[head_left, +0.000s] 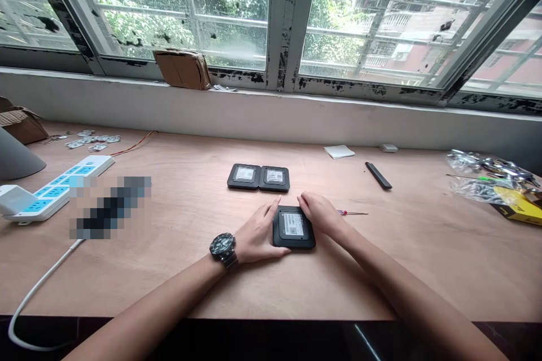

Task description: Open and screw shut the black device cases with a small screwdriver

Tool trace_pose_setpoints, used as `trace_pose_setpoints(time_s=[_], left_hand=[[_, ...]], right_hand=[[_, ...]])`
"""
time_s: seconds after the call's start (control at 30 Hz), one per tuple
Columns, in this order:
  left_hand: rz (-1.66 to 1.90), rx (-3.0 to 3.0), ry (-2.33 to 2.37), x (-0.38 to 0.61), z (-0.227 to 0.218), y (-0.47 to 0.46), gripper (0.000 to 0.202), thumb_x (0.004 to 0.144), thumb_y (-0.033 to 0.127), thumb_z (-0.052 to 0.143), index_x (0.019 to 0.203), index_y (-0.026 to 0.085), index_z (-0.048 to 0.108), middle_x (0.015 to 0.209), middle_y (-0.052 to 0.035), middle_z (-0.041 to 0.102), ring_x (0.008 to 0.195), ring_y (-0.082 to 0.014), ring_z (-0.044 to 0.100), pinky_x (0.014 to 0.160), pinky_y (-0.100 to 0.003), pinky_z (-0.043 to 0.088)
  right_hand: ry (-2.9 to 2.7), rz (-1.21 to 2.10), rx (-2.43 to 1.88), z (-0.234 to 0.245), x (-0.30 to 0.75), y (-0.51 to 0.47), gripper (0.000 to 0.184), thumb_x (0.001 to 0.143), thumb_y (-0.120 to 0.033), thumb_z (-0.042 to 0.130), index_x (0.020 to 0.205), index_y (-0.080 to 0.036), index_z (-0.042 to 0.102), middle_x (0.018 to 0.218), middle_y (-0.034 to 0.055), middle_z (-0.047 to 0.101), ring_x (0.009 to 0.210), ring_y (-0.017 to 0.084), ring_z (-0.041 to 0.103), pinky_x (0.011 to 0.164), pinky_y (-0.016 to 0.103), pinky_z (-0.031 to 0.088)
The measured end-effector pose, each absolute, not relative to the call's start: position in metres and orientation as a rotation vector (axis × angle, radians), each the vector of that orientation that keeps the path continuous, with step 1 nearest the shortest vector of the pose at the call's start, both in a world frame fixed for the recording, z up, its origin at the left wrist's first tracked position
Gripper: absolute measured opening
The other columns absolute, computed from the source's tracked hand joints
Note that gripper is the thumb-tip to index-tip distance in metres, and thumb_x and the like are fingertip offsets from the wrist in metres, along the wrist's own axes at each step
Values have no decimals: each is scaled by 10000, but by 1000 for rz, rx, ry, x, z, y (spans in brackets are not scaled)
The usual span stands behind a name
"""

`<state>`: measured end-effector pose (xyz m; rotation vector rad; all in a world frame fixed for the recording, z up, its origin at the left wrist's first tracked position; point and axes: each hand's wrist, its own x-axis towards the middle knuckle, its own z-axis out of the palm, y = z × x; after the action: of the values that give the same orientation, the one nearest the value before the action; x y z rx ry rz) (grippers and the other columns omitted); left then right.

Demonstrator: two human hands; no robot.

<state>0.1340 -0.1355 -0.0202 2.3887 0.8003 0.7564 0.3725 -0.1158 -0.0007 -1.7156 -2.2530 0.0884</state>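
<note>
We have a flat black case [293, 227] with a white label facing up, on the wooden table [203, 287] in front of us, near its front edge. Our left hand [256, 231] holds it from the left, thumb along the near edge and fingers stretched toward the far one. Our right hand [318, 211] is at the far right corner, fingers curled; we cannot tell whether they grip the case or only touch it. A dark watch [223, 246] circles our left wrist.

Just beyond, two similar labelled cases [274, 178] lie side by side, touching. A thin screwdriver [353, 213] lies to the right, partly hidden by our right forearm. Farther right we see a black strip [378, 175], then clear plastic bags [483, 186] beside a yellow box [519, 206]. To our left is a white power strip [59, 192]; on the windowsill behind, a cardboard box [182, 69].
</note>
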Motion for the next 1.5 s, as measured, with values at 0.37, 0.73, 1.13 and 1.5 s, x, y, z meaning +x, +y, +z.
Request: trace_pose_setpoints(time_s=[0.37, 0.73, 1.13, 1.5], left_hand=[[758, 2401, 774, 135, -22, -135, 1235, 700, 404, 856, 1621, 243, 49, 1522, -163, 385, 1412, -374, 387, 1160, -556, 382], [749, 2424, 791, 134, -20, -134, 1247, 705, 432, 858, 1621, 236, 34, 1526, -175, 370, 1410, -379, 384, 1158, -559, 382], [741, 2387, 812, 134, -23, -133, 1248, 705, 449, 862, 1623, 239, 43, 1517, -176, 376, 1396, -381, 400, 1158, -539, 381], [754, 2348, 843, 133, -26, -131, 1248, 703, 480, 857, 1624, 227, 55, 1513, -175, 381, 1381, -378, 411, 1160, -534, 373]], right_hand=[[-2216, 151, -1721, -5, 376, -111, 353, 1018, -259, 430, 678, -217, 516, 694, 30, 642, 581, 155, 510, 589, 287, 336], [-2090, 290, -1537, 11, 386, -136, 431, 1042, -406, 403, 733, -211, 631, 726, 37, 707, 650, 188, 620, 627, 292, 411], [-2427, -156, -1504, -1, 375, -154, 294, 1054, -231, 406, 1032, -179, 694, 1115, 105, 728, 1009, 248, 682, 883, 346, 505], [-2419, -28, -1553, 6, 373, -137, 291, 1055, -255, 440, 874, -194, 659, 920, 65, 723, 867, 204, 670, 807, 291, 460]])
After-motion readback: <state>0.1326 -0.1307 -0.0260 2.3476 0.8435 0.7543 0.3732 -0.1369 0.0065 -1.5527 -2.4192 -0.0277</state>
